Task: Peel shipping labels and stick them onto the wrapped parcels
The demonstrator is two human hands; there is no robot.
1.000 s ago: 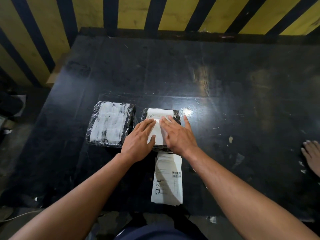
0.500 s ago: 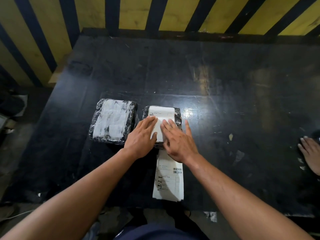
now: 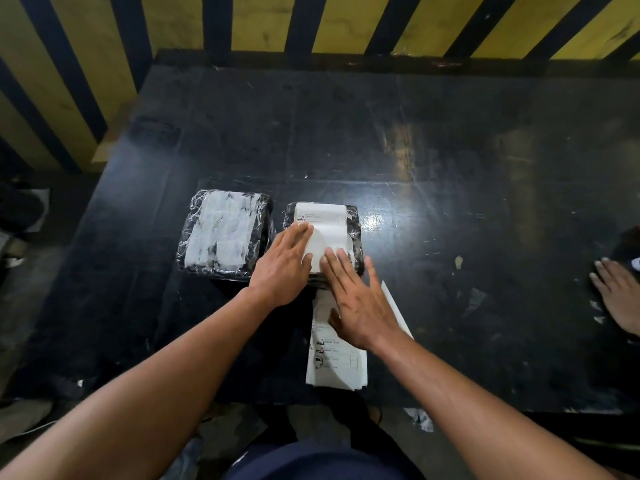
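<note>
**Ana:** Black plastic wrap on both parcels, so any bubble under white paper will show. The left parcel (image 3: 224,234), nearer the table's (image 3: 450,150) left edge, carries only a patchy white panel on top, and nobody is touching it. Whether that panel is a label I cannot tell.

**Ben:** And the one being worked?

**Ana:** The right parcel (image 3: 323,244) sits just beside it, about midway along the table and nearer the front edge. A shipping label (image 3: 322,223) lies on its top. I'd say the step is smoothing that label flat. To do it well, press from the middle outward toward the edges, keep one palm as an anchor so the sheet does not skew, then run over the corners last.

**Ben:** Hands, left first?

**Ana:** The left hand (image 3: 282,266) is spread flat, fingers straight and together, resting on the left part of the label. It grips nothing.

**Ben:** And the right?

**Ana:** The right hand (image 3: 360,304) is also flat and open, fingers splayed. Its fingertips touch the label's near edge, while the palm is over the stack of spare labels (image 3: 336,362) lying at the front edge. It holds nothing either.

**Ben:** Anything else?

**Ana:** Someone else's hand (image 3: 620,296) rests at the table's right edge, well apart.
</note>
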